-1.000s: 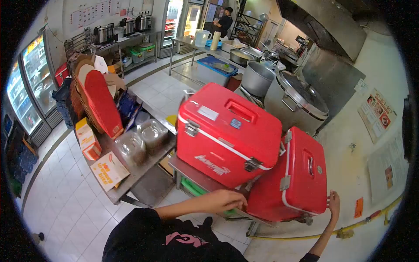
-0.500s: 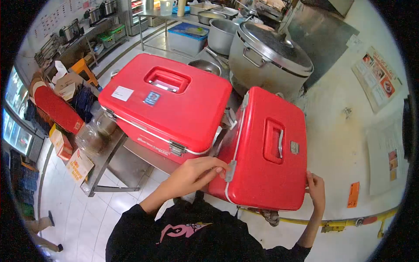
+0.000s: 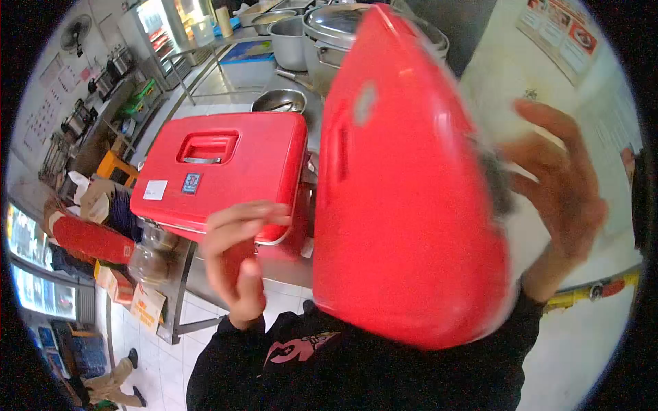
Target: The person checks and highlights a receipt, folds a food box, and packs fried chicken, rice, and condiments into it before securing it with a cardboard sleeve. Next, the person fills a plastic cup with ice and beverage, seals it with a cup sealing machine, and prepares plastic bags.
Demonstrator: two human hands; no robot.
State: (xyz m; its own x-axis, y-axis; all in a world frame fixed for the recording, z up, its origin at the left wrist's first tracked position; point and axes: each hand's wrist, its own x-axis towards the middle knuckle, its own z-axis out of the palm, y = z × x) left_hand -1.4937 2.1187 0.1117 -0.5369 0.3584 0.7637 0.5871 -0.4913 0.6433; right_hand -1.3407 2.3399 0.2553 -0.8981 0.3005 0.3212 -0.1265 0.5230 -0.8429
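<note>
A red cooler box lid [image 3: 404, 205] is tilted up steeply in front of me, its right side raised and blurred by motion. Its recessed handle and small label face left. My right hand [image 3: 569, 185] is at the lid's raised right edge, smeared, with fingers apart; whether they touch the lid is hard to tell. My left hand [image 3: 236, 253] is open, fingers stretched toward the lid, in front of a second red cooler box [image 3: 240, 164]. That box is closed, with a white sticker and a blue sticker on top. The raised lid hides the box beneath it.
Behind the coolers stand a large lidded pot [image 3: 329, 27], a grey pot [image 3: 288, 44] and a metal bowl [image 3: 291, 97]. Cardboard boxes [image 3: 147, 308] and plastic containers crowd the left. A yellow pipe [image 3: 565, 299] runs along the right wall. Another person's legs [image 3: 113, 383] show lower left.
The right red lid has swung up from lying flat. My left hand has left its latch and moved left, opening. My right hand has risen with the lid's right edge. The view has shifted.
</note>
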